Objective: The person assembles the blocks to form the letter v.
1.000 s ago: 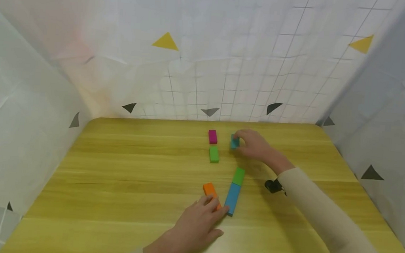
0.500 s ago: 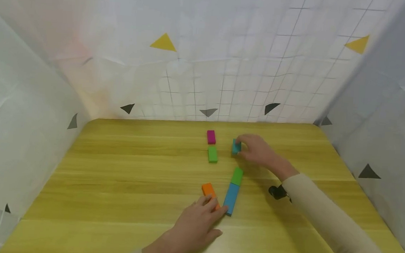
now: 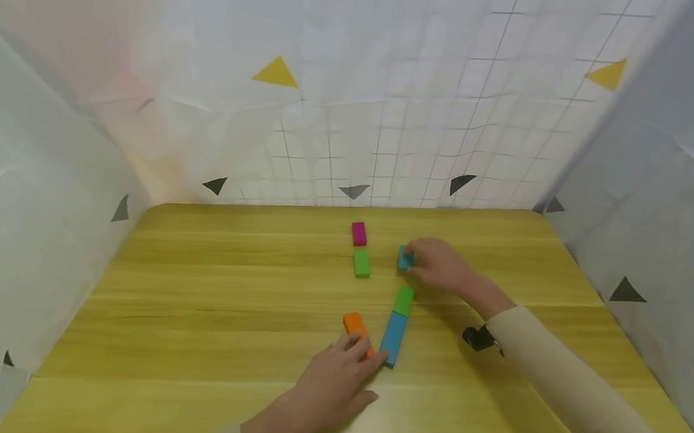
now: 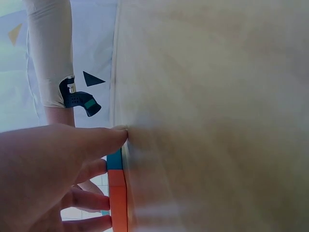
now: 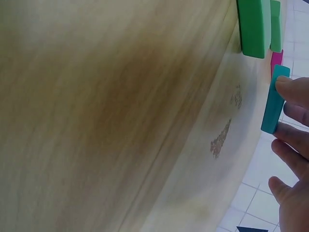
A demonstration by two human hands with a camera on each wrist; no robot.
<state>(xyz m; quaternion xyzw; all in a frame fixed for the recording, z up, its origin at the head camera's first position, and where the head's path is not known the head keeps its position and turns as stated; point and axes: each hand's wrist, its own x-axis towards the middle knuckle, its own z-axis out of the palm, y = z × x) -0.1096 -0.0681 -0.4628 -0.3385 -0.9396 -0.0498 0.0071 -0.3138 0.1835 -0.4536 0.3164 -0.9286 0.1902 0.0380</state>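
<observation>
My right hand (image 3: 443, 266) pinches a small teal block (image 3: 405, 260) between thumb and fingers; the right wrist view shows the same teal block (image 5: 275, 99) held by its ends. Nearer to me, a green block (image 3: 403, 300) and a longer blue block (image 3: 393, 340) lie end to end in a slanted line. My left hand (image 3: 334, 382) rests with its fingers on the near part of an orange block (image 3: 353, 323), hiding that end. One of its fingers touches the blue block's near end. In the left wrist view, loosely extended fingertips meet the orange block's (image 4: 118, 198) side.
A second green block (image 3: 361, 264) and a magenta block (image 3: 359, 234) lie in a column left of the teal one. The wooden table (image 3: 193, 299) is bounded by white sheet walls behind and at both sides. A black camera (image 3: 479, 338) hangs at the right wrist.
My right hand has drawn the teal block a short way toward me, closer to the green block's far end. My left hand stays on the orange and blue blocks. The head view shifts slightly.
</observation>
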